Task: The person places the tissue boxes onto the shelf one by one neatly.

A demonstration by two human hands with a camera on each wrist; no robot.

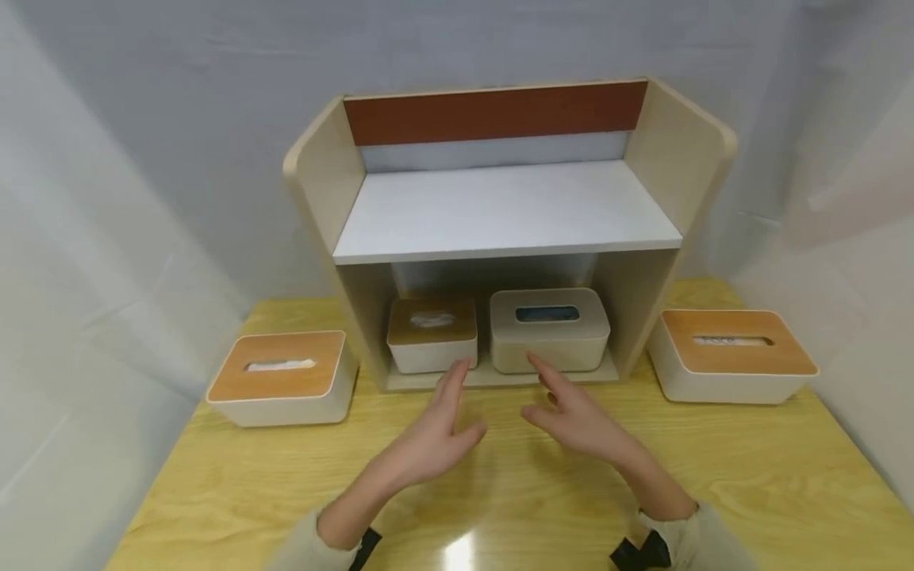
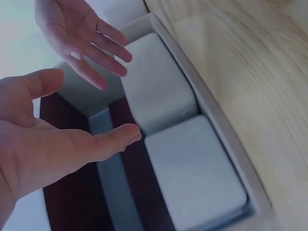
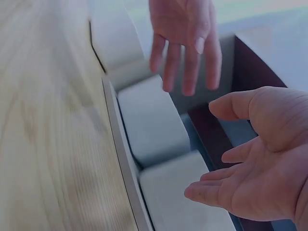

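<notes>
In the lower part of the shelf (image 1: 514, 210), on the left, stands the brown-topped box (image 1: 432, 341), probably light, stiff and smooth, best held by its short sides; in front of it the left hand (image 1: 437, 436) has straight fingers and holds nothing. Just to its right stands the grey box (image 1: 550, 339), seemingly also rigid and a little slippery, so its ends look safer to grip; the right hand (image 1: 577, 416) before it is spread, and I cannot tell if it touches.
</notes>
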